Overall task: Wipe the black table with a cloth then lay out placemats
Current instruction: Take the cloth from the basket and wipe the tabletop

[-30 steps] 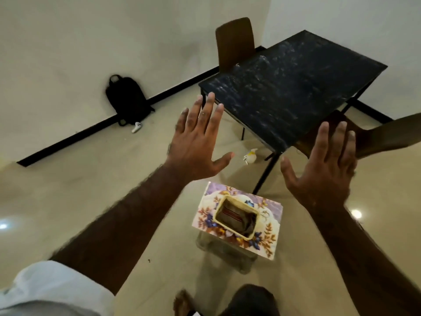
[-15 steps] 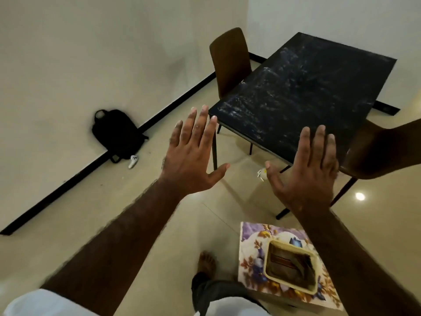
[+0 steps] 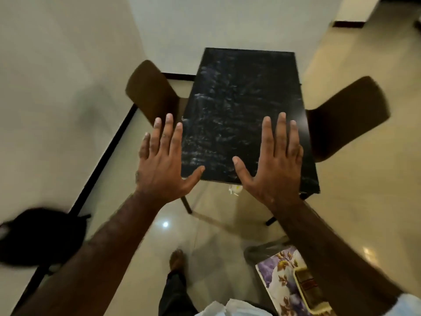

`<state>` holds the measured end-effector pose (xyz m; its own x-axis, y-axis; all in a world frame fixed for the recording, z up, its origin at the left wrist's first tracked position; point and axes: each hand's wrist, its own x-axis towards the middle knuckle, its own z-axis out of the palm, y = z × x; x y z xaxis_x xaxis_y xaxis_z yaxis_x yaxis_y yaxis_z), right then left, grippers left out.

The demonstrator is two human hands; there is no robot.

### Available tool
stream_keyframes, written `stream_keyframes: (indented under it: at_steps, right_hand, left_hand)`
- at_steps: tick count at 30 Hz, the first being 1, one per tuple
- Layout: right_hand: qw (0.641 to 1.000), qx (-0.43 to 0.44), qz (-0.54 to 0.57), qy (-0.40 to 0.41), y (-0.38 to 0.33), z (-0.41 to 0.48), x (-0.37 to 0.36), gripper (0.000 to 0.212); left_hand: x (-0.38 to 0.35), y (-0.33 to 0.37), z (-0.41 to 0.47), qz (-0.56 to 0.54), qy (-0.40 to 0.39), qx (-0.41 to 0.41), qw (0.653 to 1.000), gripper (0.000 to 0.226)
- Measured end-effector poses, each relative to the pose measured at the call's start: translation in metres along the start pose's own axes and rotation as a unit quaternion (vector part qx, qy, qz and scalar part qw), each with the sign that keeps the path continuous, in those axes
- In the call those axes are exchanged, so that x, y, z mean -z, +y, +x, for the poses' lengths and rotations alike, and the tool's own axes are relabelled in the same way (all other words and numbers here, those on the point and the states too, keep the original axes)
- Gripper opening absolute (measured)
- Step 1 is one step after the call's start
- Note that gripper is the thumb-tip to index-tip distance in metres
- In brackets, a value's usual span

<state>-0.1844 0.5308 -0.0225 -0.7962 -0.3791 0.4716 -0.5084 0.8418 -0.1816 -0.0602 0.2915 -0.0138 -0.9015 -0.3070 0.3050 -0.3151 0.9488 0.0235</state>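
The black table [image 3: 241,92] stands ahead of me, its top streaked with pale smears. I hold both hands up in the air in front of it, backs toward me, fingers straight and spread. My left hand [image 3: 164,160] hovers by the table's near left corner. My right hand [image 3: 273,163] hovers over its near right part. Neither hand holds anything. A floral-patterned box [image 3: 280,277] with a cream-rimmed opening sits low at the right, partly behind my right forearm. No cloth is plainly visible.
A brown chair [image 3: 150,92] stands at the table's left side and another brown chair [image 3: 346,115] at its right. A black backpack [image 3: 38,236] lies on the floor by the left wall. A small white object [image 3: 234,190] lies under the table. My foot [image 3: 176,258] is below.
The view has swung so the table now sits straight ahead. Both hands stay raised and spread. The floral box has slid to the lower right of the view.
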Motion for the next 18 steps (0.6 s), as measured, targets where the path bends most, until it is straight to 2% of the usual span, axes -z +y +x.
stream_keyframes:
  at_steps: [8,18]
  right_hand:
    - [0.984,-0.145,-0.096,0.03,-0.029,0.036,0.0,0.109]
    - [0.934,-0.29,-0.204,0.047,-0.005,0.032,0.047,0.117]
  left_hand:
    - [-0.018,-0.025,0.122,-0.065,0.002,-0.161,0.985,0.122]
    - [-0.017,0.055,0.193,-0.131,0.034,-0.309,0.941,0.12]
